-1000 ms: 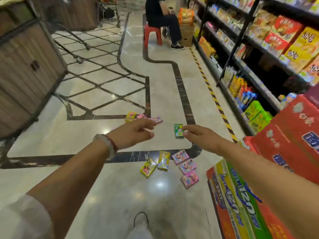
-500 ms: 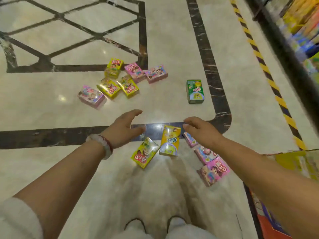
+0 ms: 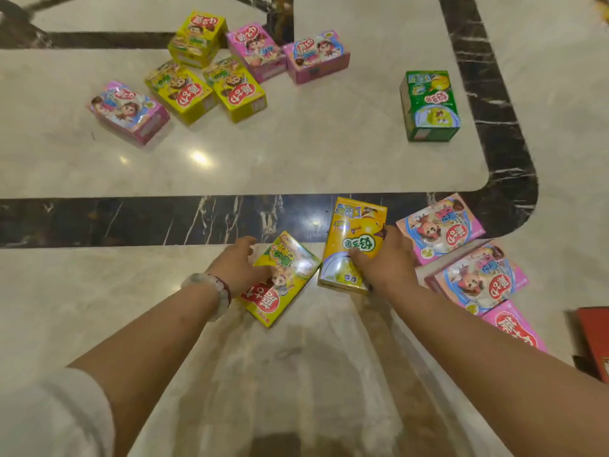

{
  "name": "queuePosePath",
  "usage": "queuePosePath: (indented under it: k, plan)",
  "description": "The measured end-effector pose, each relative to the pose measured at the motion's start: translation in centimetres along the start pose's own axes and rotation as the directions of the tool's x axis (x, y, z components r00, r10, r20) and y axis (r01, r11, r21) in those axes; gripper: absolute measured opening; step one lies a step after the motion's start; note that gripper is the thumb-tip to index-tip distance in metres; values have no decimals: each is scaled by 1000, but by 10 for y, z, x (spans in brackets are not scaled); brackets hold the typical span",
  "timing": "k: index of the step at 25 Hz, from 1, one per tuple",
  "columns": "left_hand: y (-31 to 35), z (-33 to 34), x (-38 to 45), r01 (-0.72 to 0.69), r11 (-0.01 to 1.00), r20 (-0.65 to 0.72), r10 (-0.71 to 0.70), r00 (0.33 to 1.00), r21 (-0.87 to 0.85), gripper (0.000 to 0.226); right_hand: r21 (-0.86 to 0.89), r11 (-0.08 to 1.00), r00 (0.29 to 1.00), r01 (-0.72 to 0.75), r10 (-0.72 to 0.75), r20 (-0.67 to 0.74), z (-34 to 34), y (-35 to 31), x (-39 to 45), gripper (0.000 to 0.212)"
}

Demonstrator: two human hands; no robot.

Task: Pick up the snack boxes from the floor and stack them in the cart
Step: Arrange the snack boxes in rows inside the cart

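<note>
Both hands are down at floor level, each on its own box, which looks like a two-at-once pickup to save trips. The left hand (image 3: pixel 238 266) lies over the near-left edge of the yellow box (image 3: pixel 280 278), fingers curled round that edge; the fingertips are hidden under the hand, so how firmly it grips I cannot tell. The right hand (image 3: pixel 382 258) holds the orange box (image 3: pixel 354 245), thumb across the printed face and the remaining fingers wrapped behind its right edge, a clamp suited to lifting a light carton by its narrow dimension. The orange box sits slightly tilted, its far end over the dark marble band (image 3: pixel 131 221); whether it has left the floor is unclear. Just right of that hand lie three pink boxes (image 3: pixel 441 225), overlapping one another. Farther off sits a lone green box (image 3: pixel 428 105), and well apart at upper left a scattered cluster of yellow and pink boxes (image 3: pixel 204 77). A red carton edge (image 3: pixel 593 341) shows at the far right; it may belong to the cart load, not certain. The cart itself is out of view. Judgement: early in the task, most boxes unstacked.
</note>
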State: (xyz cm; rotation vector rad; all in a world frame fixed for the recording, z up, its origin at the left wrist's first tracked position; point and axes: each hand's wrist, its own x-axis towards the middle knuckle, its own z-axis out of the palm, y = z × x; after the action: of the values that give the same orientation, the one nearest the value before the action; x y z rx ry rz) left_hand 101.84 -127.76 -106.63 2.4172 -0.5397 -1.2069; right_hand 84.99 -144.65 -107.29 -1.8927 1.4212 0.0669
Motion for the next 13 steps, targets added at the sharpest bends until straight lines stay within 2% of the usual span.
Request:
queuePosePath:
  k: [4,8,10,13]
  plan:
    - [-12,21,6,27,999,21,-28,999,39,96,78,995,992,-57,48,118,16,14,5,69]
    - [-10,23,14,0,994,-40,4,999,110,88,91,994,990,-55,42,138,14,20,13,64]
    - [-11,26,14,26,995,-52,-21,998,94,84,57,995,984,-79,68,166,14,22,14,70]
    - [-12,29,15,90,996,-70,-89,994,9,62,33,991,965,-127,116,235,14,21,12,85]
